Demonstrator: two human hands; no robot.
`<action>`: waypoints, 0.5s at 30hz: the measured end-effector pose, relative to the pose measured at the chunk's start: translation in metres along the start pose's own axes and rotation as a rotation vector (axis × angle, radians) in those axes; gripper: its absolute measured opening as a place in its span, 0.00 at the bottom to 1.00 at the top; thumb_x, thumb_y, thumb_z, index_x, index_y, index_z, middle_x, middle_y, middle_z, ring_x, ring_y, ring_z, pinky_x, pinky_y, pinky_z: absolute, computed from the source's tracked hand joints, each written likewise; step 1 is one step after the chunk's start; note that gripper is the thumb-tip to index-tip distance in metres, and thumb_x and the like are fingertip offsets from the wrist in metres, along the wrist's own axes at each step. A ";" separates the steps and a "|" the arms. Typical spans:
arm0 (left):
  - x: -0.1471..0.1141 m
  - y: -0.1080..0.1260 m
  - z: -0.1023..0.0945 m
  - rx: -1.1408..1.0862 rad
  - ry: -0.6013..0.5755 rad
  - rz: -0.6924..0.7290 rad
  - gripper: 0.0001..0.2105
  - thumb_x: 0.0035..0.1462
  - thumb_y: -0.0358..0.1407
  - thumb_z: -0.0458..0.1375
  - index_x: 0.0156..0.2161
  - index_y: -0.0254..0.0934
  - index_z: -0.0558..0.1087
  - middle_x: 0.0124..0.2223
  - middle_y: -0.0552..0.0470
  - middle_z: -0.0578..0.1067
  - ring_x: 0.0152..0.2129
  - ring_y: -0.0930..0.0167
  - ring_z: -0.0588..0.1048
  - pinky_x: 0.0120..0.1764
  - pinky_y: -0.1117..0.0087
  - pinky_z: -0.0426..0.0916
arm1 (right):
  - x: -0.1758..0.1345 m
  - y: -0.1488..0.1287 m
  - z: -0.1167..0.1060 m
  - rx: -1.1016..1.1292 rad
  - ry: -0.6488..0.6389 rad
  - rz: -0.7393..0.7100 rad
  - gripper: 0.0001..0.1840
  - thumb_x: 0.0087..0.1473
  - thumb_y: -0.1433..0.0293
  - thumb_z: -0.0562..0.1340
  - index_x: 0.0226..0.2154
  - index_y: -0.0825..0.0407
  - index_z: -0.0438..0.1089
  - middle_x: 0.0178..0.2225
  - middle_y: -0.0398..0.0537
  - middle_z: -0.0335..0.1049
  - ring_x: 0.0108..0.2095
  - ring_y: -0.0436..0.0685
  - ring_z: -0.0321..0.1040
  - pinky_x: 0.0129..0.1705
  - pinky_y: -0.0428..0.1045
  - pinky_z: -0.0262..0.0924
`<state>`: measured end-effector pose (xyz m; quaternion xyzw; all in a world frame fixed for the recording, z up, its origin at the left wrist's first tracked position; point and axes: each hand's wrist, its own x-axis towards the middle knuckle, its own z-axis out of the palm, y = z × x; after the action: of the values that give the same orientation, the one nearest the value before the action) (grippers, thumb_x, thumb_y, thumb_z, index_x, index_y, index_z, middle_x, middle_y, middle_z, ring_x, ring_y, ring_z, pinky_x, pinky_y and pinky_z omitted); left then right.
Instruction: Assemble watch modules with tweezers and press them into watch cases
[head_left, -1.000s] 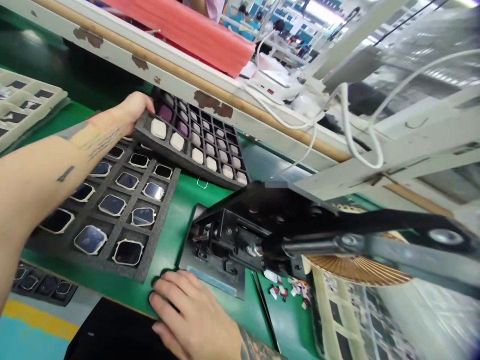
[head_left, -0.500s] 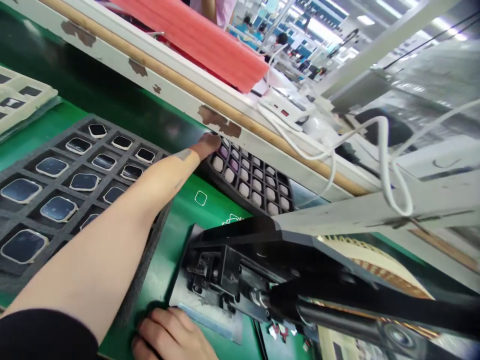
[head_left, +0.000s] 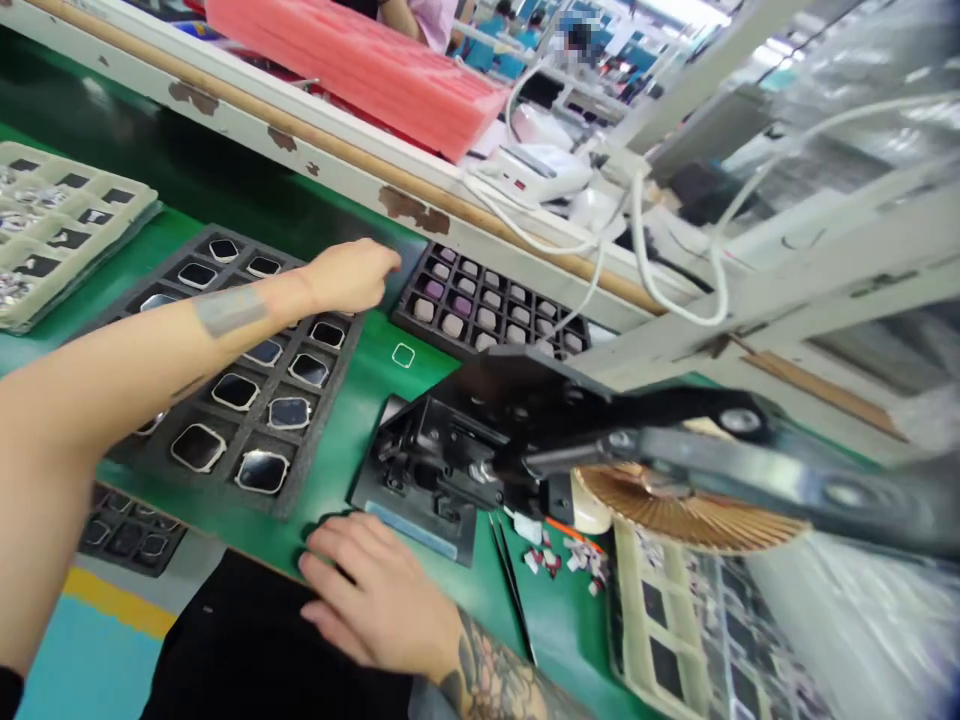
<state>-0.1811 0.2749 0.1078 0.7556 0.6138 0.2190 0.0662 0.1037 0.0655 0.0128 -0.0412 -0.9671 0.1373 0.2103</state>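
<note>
At far left a cream tray (head_left: 142,205) is lying on the green tabletop (head_left: 330,485), and beside it a grey foam tray (head_left: 321,440) is holding framed dark screens. The left hand (head_left: 352,278) is hovering just beside the pad tray; its fingers are curling, and whether they are gripping anything is unclear. The right hand (head_left: 379,590) is resting palm down, fingers loosely spread and holding nothing. Farther right, the dark pad tray (head_left: 431,335) is lying behind the black press (head_left: 442,450), and tweezers (head_left: 512,590) are lying nearby.
</note>
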 end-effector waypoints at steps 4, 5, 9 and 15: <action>-0.121 -0.001 -0.024 0.098 -0.083 0.092 0.17 0.72 0.37 0.54 0.53 0.37 0.85 0.50 0.42 0.85 0.47 0.55 0.83 0.54 0.54 0.76 | -0.009 -0.012 -0.016 -0.048 0.130 0.045 0.13 0.74 0.66 0.63 0.55 0.57 0.74 0.48 0.54 0.82 0.50 0.61 0.76 0.51 0.57 0.72; -0.154 0.001 -0.027 0.070 -0.106 0.103 0.16 0.73 0.40 0.55 0.52 0.39 0.84 0.49 0.44 0.85 0.45 0.56 0.83 0.51 0.55 0.76 | -0.018 -0.015 -0.022 -0.059 0.161 0.076 0.13 0.73 0.68 0.64 0.56 0.57 0.74 0.48 0.54 0.82 0.50 0.61 0.76 0.52 0.57 0.73; -0.269 0.016 -0.025 -0.082 -0.094 0.068 0.13 0.78 0.41 0.56 0.51 0.42 0.83 0.51 0.47 0.83 0.46 0.60 0.83 0.50 0.59 0.76 | -0.074 -0.021 -0.051 -0.180 0.278 0.313 0.16 0.69 0.74 0.67 0.58 0.56 0.74 0.50 0.55 0.81 0.51 0.61 0.77 0.54 0.56 0.73; -0.305 0.038 -0.007 0.161 -0.056 0.019 0.16 0.78 0.42 0.57 0.60 0.38 0.81 0.60 0.40 0.81 0.53 0.51 0.78 0.57 0.46 0.75 | -0.142 -0.005 -0.075 -0.674 0.100 0.671 0.22 0.73 0.61 0.66 0.61 0.57 0.73 0.46 0.56 0.79 0.45 0.64 0.78 0.47 0.55 0.71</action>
<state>-0.1958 -0.0266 0.0516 0.7700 0.6201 0.1486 0.0204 0.2638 0.0597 0.0239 -0.4238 -0.8796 -0.1259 0.1756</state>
